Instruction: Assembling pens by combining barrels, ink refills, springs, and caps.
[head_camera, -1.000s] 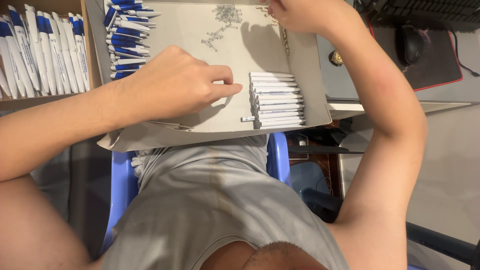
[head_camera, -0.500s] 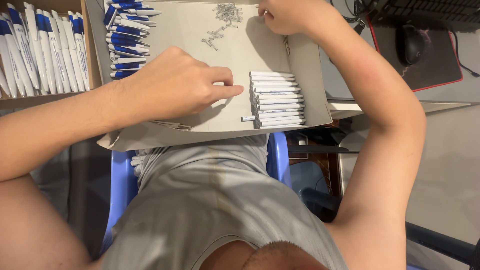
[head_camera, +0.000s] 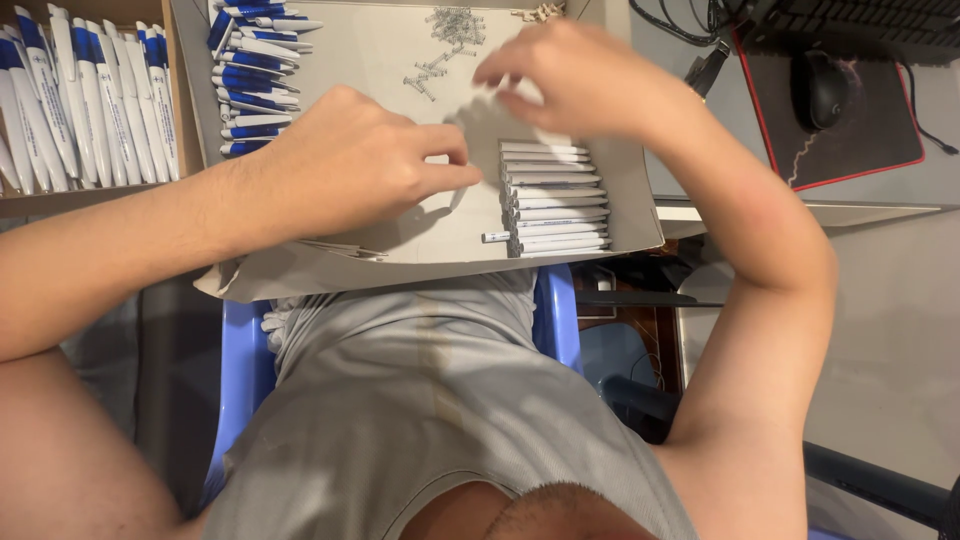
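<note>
Centrally, grey cardboard tray (head_camera: 400, 70), white pen barrels (head_camera: 555, 195)

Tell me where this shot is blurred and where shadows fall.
Head view: right hand is motion-smeared at its fingertips, left hand sharper; both hands cast soft shadows onto the cardboard tray; the white pen barrels are evenly lit, no glare.

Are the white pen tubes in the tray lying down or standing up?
Lying down. The white pen tubes lie flat on their sides, stacked in a neat row on the cardboard tray, between the two hands.
</note>
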